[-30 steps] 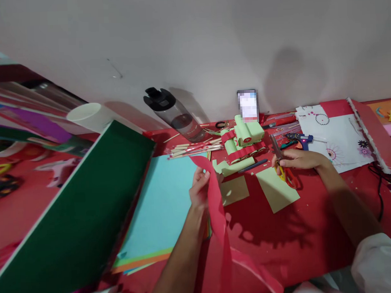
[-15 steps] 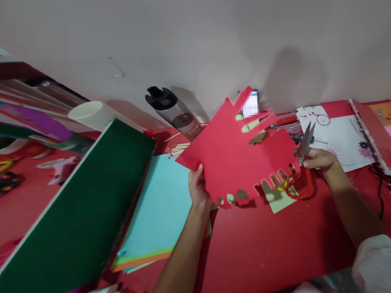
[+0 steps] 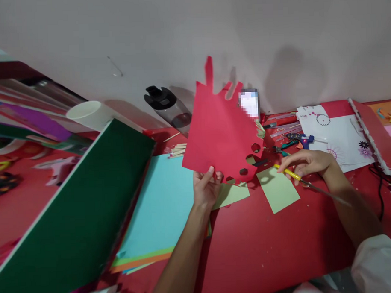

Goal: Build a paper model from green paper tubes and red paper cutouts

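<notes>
Pinched between the thumb and fingers of my left hand (image 3: 206, 188) is the lower edge of a sheet of red paper (image 3: 217, 128). The sheet is raised upright, with cut strips at its top and holes and notches along its lower right edge. My right hand (image 3: 313, 163), to the right of the sheet, grips scissors (image 3: 292, 174) by a yellow handle. Their blades point down and right, beneath my wrist and apart from the paper. Below the red sheet lie a pale green square of paper (image 3: 278, 191) and another pale green piece (image 3: 231, 196), partly covered.
A green board (image 3: 78, 206) leans at left beside a stack of coloured paper topped with light blue (image 3: 161, 194). Behind stand a dark-lidded bottle (image 3: 163, 100) and a white cylinder (image 3: 88, 116). A blue glue gun (image 3: 302, 139) lies past my right hand, near patterned white paper (image 3: 346, 141).
My left hand has turned the red sheet, so its strips now point up. In my right hand the scissors have swung from blades up to blades down and right, away from the sheet.
</notes>
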{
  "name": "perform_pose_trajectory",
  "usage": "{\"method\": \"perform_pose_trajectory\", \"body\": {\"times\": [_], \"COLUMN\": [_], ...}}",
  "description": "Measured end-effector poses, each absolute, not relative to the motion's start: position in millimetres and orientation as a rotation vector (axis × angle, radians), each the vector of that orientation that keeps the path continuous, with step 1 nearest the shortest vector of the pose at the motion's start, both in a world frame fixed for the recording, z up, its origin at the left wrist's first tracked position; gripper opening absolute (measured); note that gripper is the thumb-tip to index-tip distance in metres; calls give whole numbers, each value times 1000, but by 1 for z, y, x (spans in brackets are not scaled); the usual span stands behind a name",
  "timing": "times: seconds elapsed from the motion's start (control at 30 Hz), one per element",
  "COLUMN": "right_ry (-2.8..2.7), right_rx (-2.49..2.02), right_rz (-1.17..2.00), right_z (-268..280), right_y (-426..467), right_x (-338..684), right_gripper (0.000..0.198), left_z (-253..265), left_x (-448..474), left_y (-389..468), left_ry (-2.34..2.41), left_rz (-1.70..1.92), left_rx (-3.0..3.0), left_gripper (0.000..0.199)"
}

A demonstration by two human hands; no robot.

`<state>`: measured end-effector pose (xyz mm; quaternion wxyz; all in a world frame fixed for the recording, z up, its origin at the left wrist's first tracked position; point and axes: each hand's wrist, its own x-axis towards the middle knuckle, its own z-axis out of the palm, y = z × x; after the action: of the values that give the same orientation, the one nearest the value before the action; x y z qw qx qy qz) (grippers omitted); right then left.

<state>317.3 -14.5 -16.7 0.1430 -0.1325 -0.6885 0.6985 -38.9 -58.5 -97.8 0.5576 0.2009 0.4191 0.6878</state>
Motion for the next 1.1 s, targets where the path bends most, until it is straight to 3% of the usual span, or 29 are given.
{"method": "perform_pose_trajectory", "body": {"times": [0.13,0.37,0.5,0.87,1.1], "right_ry": [-2231,-2212,-2031,-1829,-1607], "right_rx": [-450,-411,-503,-560,-911], "right_rz": [1749,1823,1882,1702,1322], "right_z": [-9,-16,-20,-15,12], "right_y": [-8,-11,-17,-26,-35], "right_x": [312,305,306,298,302], "right_gripper": [34,43,48,59,44], "left_z": [-92,-94,-96,-99,-110], "left_x": [-33,-32,-30,-23,-28], "left_y": [-60,-61,-63,-58,-57], "left_ry": [991,973,1006,1069,1228], "left_rz": [1535,1485,1460,1435,1449], "left_rx": [511,660,683,721,766], "left_gripper": [65,50,52,48,51]}}
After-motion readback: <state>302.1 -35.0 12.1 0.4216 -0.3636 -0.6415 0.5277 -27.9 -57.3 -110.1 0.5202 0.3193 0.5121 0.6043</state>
